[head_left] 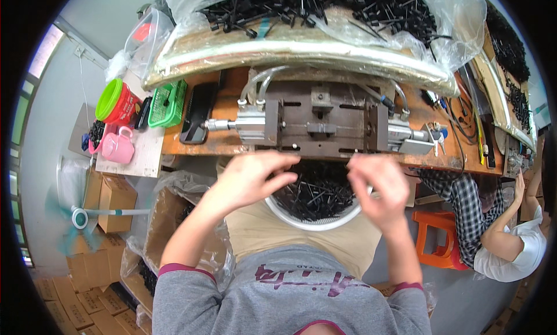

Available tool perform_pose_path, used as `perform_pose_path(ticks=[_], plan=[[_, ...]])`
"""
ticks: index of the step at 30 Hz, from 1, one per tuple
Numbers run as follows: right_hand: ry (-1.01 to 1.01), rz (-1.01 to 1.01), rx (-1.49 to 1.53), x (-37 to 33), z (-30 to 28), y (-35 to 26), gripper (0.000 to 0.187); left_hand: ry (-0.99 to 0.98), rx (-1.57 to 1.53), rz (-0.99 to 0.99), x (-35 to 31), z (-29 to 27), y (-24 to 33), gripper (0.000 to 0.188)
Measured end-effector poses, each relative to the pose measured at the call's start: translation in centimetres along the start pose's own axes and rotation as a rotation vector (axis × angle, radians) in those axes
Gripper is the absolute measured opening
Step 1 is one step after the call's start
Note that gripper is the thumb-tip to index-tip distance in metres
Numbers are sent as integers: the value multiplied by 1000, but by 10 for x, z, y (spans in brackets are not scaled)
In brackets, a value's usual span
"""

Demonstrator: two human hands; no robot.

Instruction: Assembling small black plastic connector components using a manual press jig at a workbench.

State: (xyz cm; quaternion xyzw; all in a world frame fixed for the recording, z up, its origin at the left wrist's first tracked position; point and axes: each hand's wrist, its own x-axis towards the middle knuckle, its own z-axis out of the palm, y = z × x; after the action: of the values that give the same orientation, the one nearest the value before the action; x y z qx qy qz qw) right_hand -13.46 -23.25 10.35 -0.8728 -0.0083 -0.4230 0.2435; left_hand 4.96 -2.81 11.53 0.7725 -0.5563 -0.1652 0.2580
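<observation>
My left hand (255,175) is at the front edge of the bench, fingers reaching toward the middle and thumb apart, with nothing seen in it. Opposite it, my right hand (380,187) is curled and smeared by motion; whether it holds anything cannot be made out. Between and below them, a round white basin (310,224) rests at my lap, filled with thin black parts (319,193). Just beyond both hands stands a dark metal fixture (301,140) with a small block (321,129) at its centre. An air cylinder (251,128) is on its left and another (400,134) on its right.
A plastic-lined tray (301,53) heaped with black parts spans the back. To the left are a phone (197,114), green basket (168,105), red tub (119,100) and pink mug (119,146). Keys (438,139) lie right; a person in white (510,251) sits beyond.
</observation>
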Motion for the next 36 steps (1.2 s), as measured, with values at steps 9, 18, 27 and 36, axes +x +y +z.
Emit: perform_pose_path(ticks=[9,18,27,36], plan=[[405,-429,-744,216,8,83,87,692,691,476,165,-169,-31,36],[-81,-82,-872,450,22,231,29,875,1078,-133,252,-327,-118,99],[606,-80,-646,571,-51,243,62,618,957,376,240,-291,-84,51],[-395,-71,-813,439,27,147,66,969,389,286,288,-341,-84,12]])
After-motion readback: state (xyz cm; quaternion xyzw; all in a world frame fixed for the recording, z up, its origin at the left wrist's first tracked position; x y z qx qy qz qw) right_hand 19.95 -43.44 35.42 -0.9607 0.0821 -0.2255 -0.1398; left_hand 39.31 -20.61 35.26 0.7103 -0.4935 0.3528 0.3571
